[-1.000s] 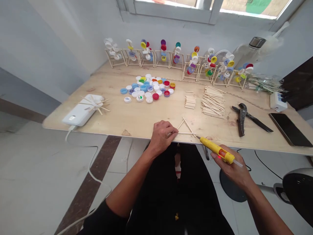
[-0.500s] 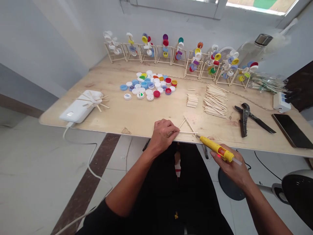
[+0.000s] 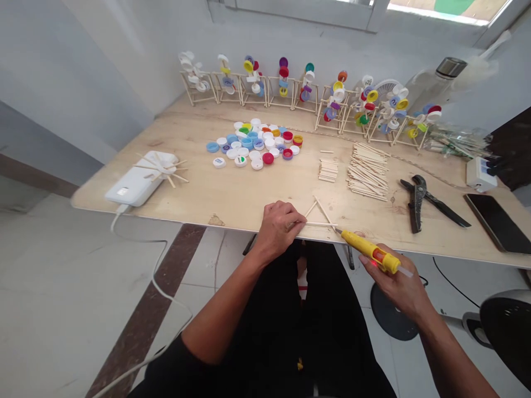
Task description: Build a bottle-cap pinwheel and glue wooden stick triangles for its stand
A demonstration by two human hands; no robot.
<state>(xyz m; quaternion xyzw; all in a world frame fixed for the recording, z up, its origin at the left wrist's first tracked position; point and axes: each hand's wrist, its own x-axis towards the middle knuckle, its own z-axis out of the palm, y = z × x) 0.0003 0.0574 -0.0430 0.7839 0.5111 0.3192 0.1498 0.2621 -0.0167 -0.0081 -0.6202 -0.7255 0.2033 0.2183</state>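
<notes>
My right hand (image 3: 399, 284) is wrapped round a yellow glue gun (image 3: 365, 249), with a clear glue stick poking from its back end and a small red light on its side. The gun's metal tip meets the right corner of a triangle of thin wooden sticks (image 3: 326, 212) at the table's front edge. My left hand (image 3: 282, 224) pinches the left end of the triangle's bottom stick (image 3: 320, 224) between thumb and fingers. Its fingers hide the triangle's left corner.
Behind lie loose bottle caps (image 3: 257, 145), a pile of short sticks (image 3: 328, 170) and longer sticks (image 3: 368, 171). Cutters (image 3: 418, 202) and a phone (image 3: 500, 221) are at right, a white power bank (image 3: 141, 179) at left. Stick stands with cap wheels (image 3: 283, 91) line the wall.
The view has shifted slightly, so everything sits a little further right. Both hands, the glue gun and the stick triangle otherwise keep nearly the same places.
</notes>
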